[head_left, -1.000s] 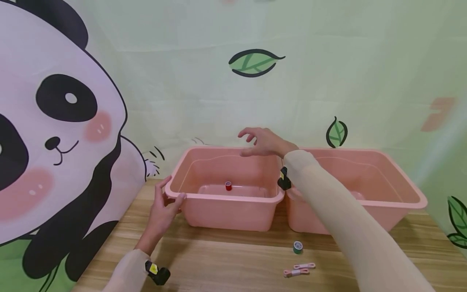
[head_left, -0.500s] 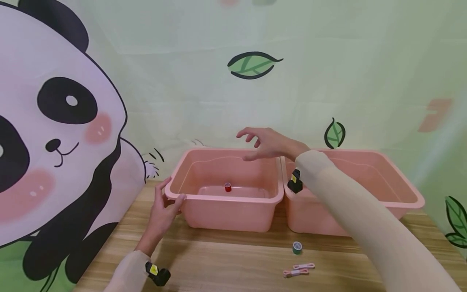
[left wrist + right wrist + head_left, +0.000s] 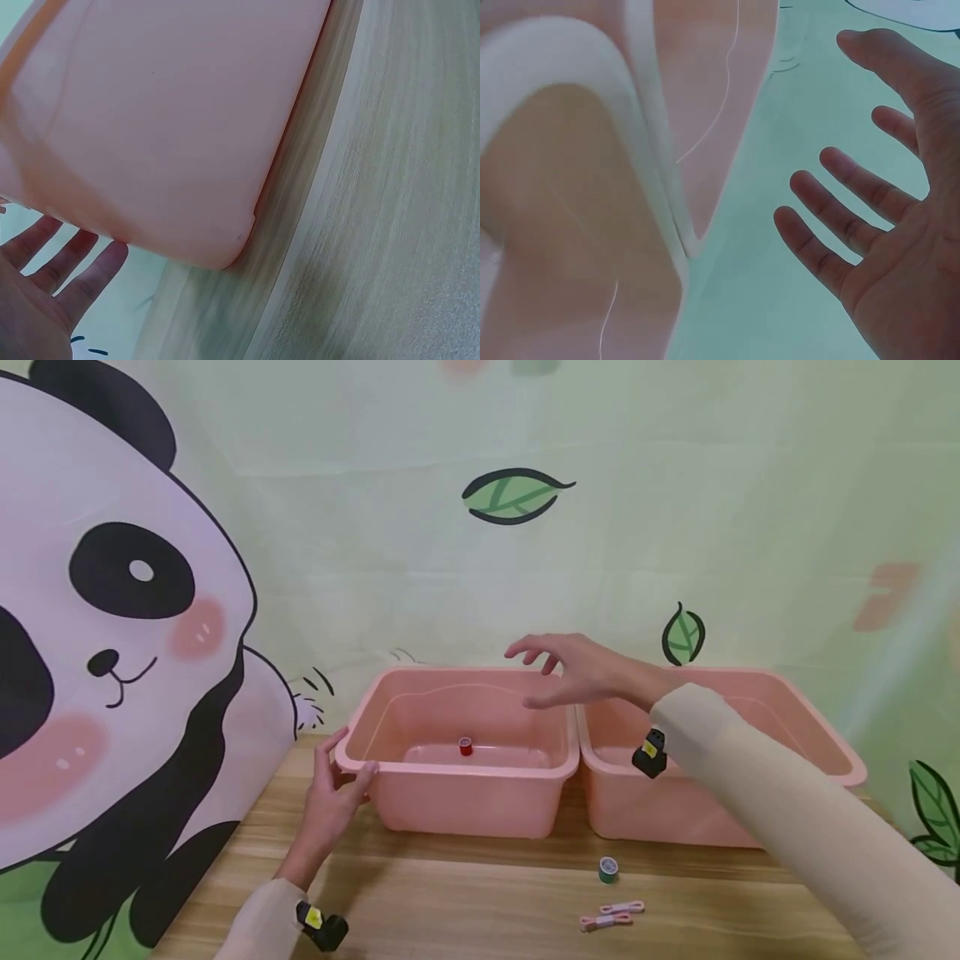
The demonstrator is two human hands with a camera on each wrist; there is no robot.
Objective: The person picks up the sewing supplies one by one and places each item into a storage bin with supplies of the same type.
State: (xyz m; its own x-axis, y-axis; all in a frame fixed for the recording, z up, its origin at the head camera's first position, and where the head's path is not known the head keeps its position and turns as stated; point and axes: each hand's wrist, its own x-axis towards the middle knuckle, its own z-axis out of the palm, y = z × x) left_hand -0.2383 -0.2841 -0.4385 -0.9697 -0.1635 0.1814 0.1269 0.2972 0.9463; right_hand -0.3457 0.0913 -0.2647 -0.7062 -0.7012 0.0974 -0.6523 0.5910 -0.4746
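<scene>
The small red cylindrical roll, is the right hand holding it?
No, the red roll sits inside the left pink rectangular plastic bin, apart from the right hand.

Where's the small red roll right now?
In the head view, the red roll sits on the floor of the left pink bin, whose near-left corner the left hand holds.

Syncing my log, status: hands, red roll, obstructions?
Left hand holds left bin at near corner. Right hand raised, empty. Red roll inside that bin, nothing covering it.

Panda-print backdrop [image 3: 360,552] behind wooden table [image 3: 450,902]
</scene>
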